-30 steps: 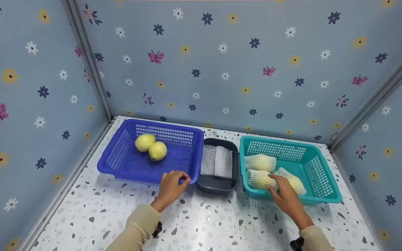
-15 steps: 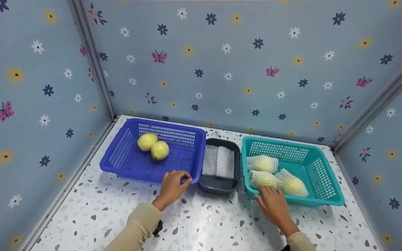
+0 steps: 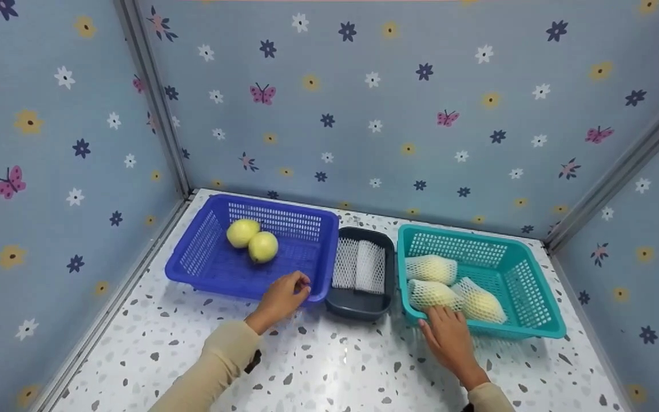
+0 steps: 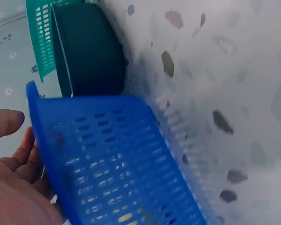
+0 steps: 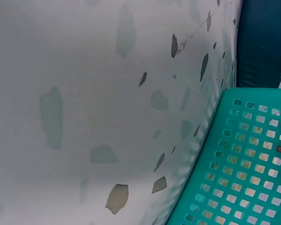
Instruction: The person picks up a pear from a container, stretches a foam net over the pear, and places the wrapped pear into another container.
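Observation:
My left hand (image 3: 285, 297) hovers at the front right rim of the blue plastic basket (image 3: 215, 283), its fingers loosely curled with nothing between them. In the left wrist view, the thumb and fingers (image 4: 25, 157) lie beside the basket's rim. Two round yellow-green fruits (image 3: 242, 233) sit touching each other in that basket. My right hand (image 3: 449, 337) rests over the front rim of the teal basket (image 3: 527, 266), fingertips just inside. Several fruits in white foam net sleeves (image 3: 481, 303) lie in the teal basket. Through its holes the right wrist view shows parts of the fingers.
Between the baskets stands a dark grey tub (image 3: 358, 306) with white foam net sleeves (image 3: 369, 266) lying in it. All three containers stand on a speckled white table (image 3: 335, 366). Flower-patterned panels (image 3: 352, 103) enclose the back and both sides.
My right hand has drawn back from the sleeved fruits to the teal basket's front rim. My left hand has lifted slightly and shifted a little farther over the blue basket.

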The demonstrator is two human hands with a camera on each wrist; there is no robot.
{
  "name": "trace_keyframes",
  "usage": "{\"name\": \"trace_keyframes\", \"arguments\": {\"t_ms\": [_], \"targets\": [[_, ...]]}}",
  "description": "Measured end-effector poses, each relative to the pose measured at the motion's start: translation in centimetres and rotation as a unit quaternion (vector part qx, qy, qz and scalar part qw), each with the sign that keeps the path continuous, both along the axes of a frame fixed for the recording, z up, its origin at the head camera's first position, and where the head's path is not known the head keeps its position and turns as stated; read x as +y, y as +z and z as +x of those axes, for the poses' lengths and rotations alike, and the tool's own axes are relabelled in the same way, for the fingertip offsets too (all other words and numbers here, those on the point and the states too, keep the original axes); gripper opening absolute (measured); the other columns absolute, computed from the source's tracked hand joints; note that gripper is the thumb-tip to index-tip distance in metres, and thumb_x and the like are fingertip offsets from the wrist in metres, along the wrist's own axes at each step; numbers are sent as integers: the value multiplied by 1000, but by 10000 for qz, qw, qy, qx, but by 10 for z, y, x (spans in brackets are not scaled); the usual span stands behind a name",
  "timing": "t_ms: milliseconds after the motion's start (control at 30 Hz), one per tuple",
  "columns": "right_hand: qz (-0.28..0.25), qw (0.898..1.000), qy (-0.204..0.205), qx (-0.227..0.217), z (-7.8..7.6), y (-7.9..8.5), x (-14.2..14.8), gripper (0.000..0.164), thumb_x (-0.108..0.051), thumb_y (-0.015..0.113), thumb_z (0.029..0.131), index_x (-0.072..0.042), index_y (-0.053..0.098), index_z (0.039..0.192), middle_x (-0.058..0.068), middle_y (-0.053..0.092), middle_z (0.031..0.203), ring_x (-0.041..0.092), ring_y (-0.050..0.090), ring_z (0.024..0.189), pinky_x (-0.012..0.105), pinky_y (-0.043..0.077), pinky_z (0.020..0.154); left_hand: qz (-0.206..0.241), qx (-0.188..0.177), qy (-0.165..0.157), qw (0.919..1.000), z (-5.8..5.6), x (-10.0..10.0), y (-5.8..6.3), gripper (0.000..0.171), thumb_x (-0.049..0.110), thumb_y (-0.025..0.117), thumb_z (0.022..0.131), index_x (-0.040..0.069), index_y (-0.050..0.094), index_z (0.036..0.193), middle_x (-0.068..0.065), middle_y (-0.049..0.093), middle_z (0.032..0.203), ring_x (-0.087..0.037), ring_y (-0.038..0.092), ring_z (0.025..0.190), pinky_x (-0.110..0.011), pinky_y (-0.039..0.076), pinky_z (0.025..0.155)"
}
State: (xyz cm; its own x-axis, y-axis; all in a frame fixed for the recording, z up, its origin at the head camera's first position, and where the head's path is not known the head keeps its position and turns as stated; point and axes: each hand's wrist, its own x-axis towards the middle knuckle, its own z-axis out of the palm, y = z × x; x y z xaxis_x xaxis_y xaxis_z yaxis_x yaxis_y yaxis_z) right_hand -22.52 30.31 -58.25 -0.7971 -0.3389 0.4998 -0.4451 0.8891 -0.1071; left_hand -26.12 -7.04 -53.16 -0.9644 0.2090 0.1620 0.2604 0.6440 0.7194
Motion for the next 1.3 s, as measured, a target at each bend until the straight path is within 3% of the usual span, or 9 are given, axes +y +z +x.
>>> {"name": "trace_keyframes", "arguments": {"t_ms": [133,367,567,767,967,1133,1300], "targets": [[-20,10000,2,24,1,0,1,22,-26,56,85,-11,57,102,0,55,94,19,48,88,40,31,73,-47,-51,23,10000,-14,-12,13,13,14,56,84,8,56,95,1,56,83,-14,53,79,-31,43,72],[49,9999,9,89,-1,-2,0,22,-26,56,85,-11,57,101,0,55,93,19,48,87,40,31,72,-706,-103,297,9970,-44,-44,41,19,14,52,85,5,56,101,-5,59,91,-19,55,84,-36,44,74],[101,9999,-16,58,-1,-3,0,23,-26,57,84,-11,57,102,0,55,92,19,47,86,40,32,72,-1233,-185,381,9915,-70,-62,52,22,12,48,85,1,56,102,-12,58,94,-26,55,84,-42,43,72],[100,9998,-41,181,-1,-4,1,21,-26,58,83,-12,56,99,0,53,89,19,47,83,38,32,70,-1796,-636,542,9802,-95,-61,57,28,12,47,84,1,52,109,-16,54,108,-33,51,98,-50,39,77],[89,9998,-103,136,-1,-4,3,22,-27,57,83,-12,56,99,-1,53,89,18,46,83,37,31,71,-2142,-1300,740,9653,-114,-52,52,46,13,46,86,-6,36,127,-24,37,126,-42,33,114,-56,35,84],[167,9998,-89,101,-2,-5,1,22,-27,56,84,-12,56,101,-1,53,91,19,46,84,39,32,72,-2326,-1779,898,9519,-123,-53,45,50,13,47,85,-7,32,128,-26,33,125,-44,29,115,-59,34,83],[219,9995,-143,158,-3,-5,4,23,-29,55,85,-12,56,101,-1,53,91,18,47,84,39,32,72,-2166,-2115,884,9490,-122,-55,47,51,8,46,82,-10,31,127,-29,33,125,-44,32,112,-57,35,84]]}}
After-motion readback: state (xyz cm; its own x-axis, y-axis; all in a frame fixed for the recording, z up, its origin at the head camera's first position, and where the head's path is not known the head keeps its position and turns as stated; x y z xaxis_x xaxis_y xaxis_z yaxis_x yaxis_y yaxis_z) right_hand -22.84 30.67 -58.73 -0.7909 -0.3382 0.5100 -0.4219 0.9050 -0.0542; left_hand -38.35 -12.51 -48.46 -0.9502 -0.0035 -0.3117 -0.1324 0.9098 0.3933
